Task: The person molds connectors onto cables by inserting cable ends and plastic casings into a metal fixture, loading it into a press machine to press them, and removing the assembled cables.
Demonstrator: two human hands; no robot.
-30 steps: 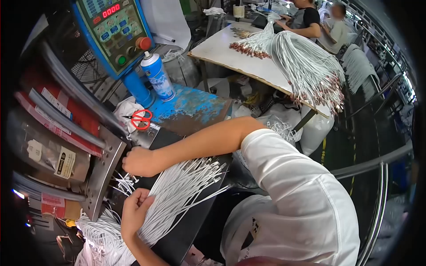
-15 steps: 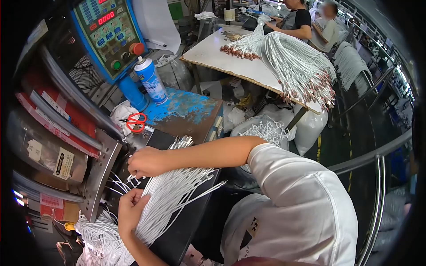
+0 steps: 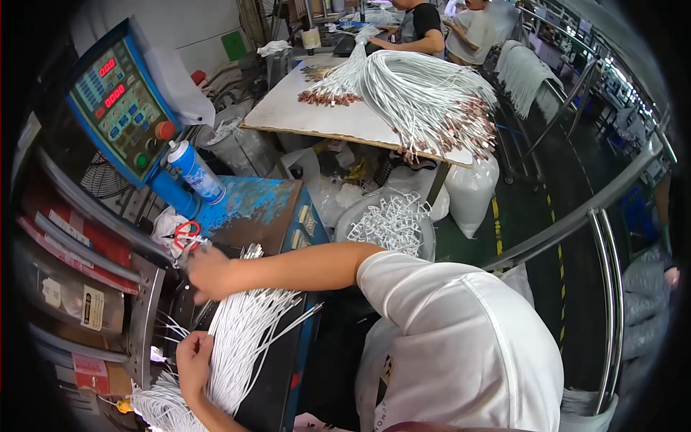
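A thick bundle of white wires (image 3: 241,338) with metal-tipped ends lies across the dark machine bed (image 3: 277,389). My left hand (image 3: 191,363) is closed around the bundle near its lower end. My right hand (image 3: 206,271), slightly blurred, pinches a few wire ends at the top of the bundle, close to the metal plate (image 3: 142,317) of the machine. Red-handled scissors (image 3: 186,234) lie just beyond my right hand on a white rag.
A blue control panel (image 3: 119,108) with red digits stands at upper left, with a spray can (image 3: 194,171) next to it. A tub of white clips (image 3: 392,223) sits behind my arm. Other people work at a table (image 3: 288,108) heaped with wire bundles. A steel rail (image 3: 604,288) runs at the right.
My right hand has lifted away from the plate toward the scissors, drawing wire ends with it. My left hand stays on the bundle. The view has swung to the right.
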